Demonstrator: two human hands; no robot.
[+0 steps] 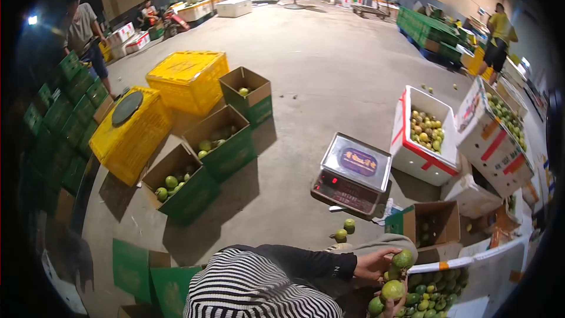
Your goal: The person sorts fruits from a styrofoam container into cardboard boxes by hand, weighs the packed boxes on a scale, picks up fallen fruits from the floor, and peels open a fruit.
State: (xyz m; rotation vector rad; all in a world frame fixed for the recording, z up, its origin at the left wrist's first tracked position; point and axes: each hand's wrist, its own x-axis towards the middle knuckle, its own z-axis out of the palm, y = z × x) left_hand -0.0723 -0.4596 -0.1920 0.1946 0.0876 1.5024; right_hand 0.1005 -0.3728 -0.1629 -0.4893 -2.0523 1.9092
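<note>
My left hand (pixel 371 264), in a black sleeve, reaches in from the left and holds a round green passion fruit (pixel 402 258) at its fingertips. Just below it, my right hand (pixel 401 305) is partly hidden behind a yellow-green passion fruit (pixel 393 290) that it grips. Another green fruit (pixel 375 305) sits beside it; I cannot tell what supports that one. Both hands are over the near edge of a white foam box (pixel 442 266) full of green and yellowish fruit. Striped black-and-white fabric (pixel 253 285) covers much of the bottom.
A digital scale (pixel 351 172) stands on the floor ahead, with two loose fruits (pixel 345 230) near it. Green cartons (pixel 219 141) holding fruit and yellow crates (pixel 188 82) are left. Foam boxes of fruit (pixel 425 141) and an open carton (pixel 438 224) are right. Other people stand farther back.
</note>
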